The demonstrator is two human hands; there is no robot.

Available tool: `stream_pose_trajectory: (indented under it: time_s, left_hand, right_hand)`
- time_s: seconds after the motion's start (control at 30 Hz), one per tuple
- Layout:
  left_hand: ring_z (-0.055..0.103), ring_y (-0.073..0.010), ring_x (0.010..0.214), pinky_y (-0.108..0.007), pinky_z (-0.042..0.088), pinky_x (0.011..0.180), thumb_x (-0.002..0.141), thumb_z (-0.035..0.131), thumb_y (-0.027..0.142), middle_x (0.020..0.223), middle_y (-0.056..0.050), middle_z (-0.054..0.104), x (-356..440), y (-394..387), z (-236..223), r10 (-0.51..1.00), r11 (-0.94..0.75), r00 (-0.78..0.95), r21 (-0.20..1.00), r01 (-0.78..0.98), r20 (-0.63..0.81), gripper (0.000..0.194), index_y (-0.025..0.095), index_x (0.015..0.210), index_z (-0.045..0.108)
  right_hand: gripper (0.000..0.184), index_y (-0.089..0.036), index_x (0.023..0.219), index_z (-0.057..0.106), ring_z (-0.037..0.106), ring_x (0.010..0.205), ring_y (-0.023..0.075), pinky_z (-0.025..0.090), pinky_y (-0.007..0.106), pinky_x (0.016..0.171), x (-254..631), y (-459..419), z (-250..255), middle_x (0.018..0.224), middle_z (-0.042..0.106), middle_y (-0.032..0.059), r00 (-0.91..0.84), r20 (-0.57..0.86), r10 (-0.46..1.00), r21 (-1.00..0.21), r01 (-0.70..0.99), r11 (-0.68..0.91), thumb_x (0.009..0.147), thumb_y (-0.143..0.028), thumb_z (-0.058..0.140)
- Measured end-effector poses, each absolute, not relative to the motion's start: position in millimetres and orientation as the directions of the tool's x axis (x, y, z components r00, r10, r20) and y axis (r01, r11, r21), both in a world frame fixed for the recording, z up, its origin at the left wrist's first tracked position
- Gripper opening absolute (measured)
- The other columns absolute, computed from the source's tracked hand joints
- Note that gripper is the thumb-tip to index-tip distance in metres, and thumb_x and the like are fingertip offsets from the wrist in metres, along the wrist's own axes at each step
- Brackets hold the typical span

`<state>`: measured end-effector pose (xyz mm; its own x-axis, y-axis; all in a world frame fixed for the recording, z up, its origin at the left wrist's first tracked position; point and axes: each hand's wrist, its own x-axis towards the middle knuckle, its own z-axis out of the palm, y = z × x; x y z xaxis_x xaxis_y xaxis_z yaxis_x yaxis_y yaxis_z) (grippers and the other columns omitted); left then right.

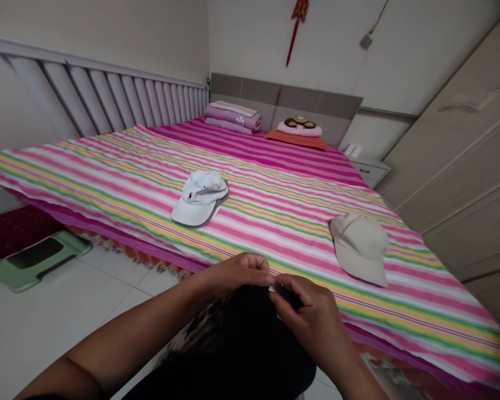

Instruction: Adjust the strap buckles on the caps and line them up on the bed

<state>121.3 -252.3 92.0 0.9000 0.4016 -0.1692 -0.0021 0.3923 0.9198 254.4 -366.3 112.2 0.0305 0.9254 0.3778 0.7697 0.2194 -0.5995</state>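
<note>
My left hand (244, 272) is closed, its thumb and index finger pinched together at the near edge of the bed. My right hand (312, 311) meets it there, fingers curled and thumb near the index finger. A small white piece (272, 288) shows at the fingertips of my right hand, too small to name. Directly below both hands is a rounded black cloth shape (262, 339); whether it is clothing or a separate item I cannot tell. Beyond the hands, a white cap (202, 194) lies on the striped sheet, with a beige cap (358, 244) to the right.
The bed (275, 205) has a pink, white, green and yellow striped sheet. Folded purple bedding (233, 119) and a pink and orange stack (298, 133) lie by the headboard (250, 89). A green stool (37, 258) stands left; a wardrobe (462, 166) stands right.
</note>
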Motion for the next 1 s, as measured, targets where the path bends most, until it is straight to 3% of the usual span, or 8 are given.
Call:
stream_pose_trajectory:
  time_s: [0.8,1.0]
  left_hand:
    - [0.041,-0.0044,0.048,-0.017,0.028,0.047,0.062,0.070,0.021,0.055,0.003,0.049,118.5,-246.4,75.2,0.351,0.516,0.925,0.855,-0.062,-0.145,0.022,0.012,0.061,0.050]
    - [0.045,-0.0064,0.051,-0.018,0.032,0.049,0.066,0.066,0.035,0.059,0.000,0.055,120.3,-243.0,81.6,0.294,0.533,0.934,0.846,0.015,-0.202,0.026,0.011,0.069,0.059]
  right_hand:
    - [0.007,-0.022,0.080,0.058,0.057,0.059,0.0151,0.039,0.025,0.055,255.1,-361.9,111.8,0.068,0.063,0.0008,-0.019,0.326,0.945,-0.603,0.766,0.224,0.076,-0.017,0.054]
    - [0.006,-0.022,0.077,0.060,0.055,0.062,0.0158,0.038,0.026,0.058,255.5,-360.9,111.7,0.069,0.062,0.0011,0.010,0.274,0.962,-0.664,0.725,0.182,0.075,-0.019,0.055]
